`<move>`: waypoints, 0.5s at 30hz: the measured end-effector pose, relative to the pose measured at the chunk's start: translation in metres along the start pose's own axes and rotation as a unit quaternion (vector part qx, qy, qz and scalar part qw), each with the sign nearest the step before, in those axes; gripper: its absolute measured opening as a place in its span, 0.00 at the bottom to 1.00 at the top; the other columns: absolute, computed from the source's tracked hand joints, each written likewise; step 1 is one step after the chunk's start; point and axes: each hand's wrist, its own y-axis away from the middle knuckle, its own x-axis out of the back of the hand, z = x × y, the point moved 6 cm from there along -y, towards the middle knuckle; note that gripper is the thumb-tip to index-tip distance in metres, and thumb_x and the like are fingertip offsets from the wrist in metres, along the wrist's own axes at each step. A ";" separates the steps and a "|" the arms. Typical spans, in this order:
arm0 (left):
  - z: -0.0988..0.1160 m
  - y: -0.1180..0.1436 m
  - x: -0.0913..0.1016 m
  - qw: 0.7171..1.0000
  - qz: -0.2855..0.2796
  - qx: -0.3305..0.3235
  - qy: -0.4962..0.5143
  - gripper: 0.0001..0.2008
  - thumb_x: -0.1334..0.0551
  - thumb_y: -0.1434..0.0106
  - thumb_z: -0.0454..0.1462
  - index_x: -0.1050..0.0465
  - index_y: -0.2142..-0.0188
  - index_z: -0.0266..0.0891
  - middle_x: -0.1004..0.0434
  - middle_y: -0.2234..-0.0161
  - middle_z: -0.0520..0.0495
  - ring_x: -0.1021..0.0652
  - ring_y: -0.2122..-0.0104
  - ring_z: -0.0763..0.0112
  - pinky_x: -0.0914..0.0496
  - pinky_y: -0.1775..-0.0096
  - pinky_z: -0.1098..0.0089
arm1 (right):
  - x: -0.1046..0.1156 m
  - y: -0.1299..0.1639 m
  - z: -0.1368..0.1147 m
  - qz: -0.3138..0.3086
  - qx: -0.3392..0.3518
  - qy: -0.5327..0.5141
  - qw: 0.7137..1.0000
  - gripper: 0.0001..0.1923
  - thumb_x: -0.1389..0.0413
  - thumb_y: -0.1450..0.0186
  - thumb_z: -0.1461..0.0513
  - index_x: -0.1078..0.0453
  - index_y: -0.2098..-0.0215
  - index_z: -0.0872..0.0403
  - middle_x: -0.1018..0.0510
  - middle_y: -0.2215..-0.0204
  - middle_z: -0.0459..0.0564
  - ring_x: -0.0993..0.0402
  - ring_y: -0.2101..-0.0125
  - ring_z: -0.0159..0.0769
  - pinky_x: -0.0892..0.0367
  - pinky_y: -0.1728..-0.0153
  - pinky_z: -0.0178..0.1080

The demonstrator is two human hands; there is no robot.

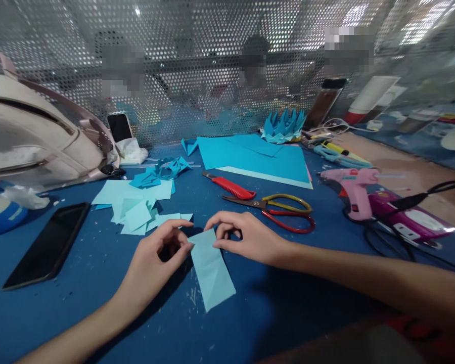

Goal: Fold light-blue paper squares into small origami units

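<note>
A light blue rectangle of paper slants toward me over the blue table, with crease lines across its lower part. My left hand pinches its upper left corner between thumb and fingers. At the upper right corner my right hand holds the same paper, thumb in front and fingers curled. Just beyond my left hand lies a loose pile of light blue paper pieces. Scissors with one yellow and one red handle rest beyond my right hand, beside a red utility knife.
Bright blue sheets and a folded paper piece with points lie at the back. On the right are a pink glue gun and its dark cord. A black phone and a pale backpack occupy the left.
</note>
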 end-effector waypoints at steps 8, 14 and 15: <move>0.009 0.001 0.002 0.999 0.021 -0.036 0.020 0.12 0.41 0.35 0.36 0.32 0.51 0.46 0.28 0.68 0.55 0.26 0.70 0.75 0.32 0.64 0.74 | -0.008 0.002 -0.003 -0.015 0.024 0.012 1.000 0.05 0.40 0.37 0.62 0.30 0.63 0.55 0.23 0.72 0.44 0.29 0.71 0.30 0.40 0.69 0.31; 0.012 0.002 -0.002 0.999 -0.002 -0.049 0.022 0.12 0.42 0.34 0.35 0.32 0.51 0.45 0.28 0.69 0.55 0.26 0.71 0.75 0.32 0.66 0.74 | -0.006 0.001 -0.010 -0.021 0.044 0.056 0.997 0.08 0.44 0.33 0.61 0.28 0.68 0.56 0.29 0.72 0.46 0.33 0.71 0.31 0.42 0.69 0.32; 0.012 0.002 -0.003 0.999 -0.004 -0.049 0.023 0.12 0.42 0.34 0.35 0.32 0.51 0.45 0.28 0.69 0.55 0.26 0.70 0.75 0.31 0.66 0.74 | -0.006 0.001 -0.010 -0.019 0.041 0.056 0.997 0.09 0.45 0.32 0.61 0.28 0.68 0.56 0.30 0.73 0.46 0.34 0.71 0.31 0.42 0.70 0.32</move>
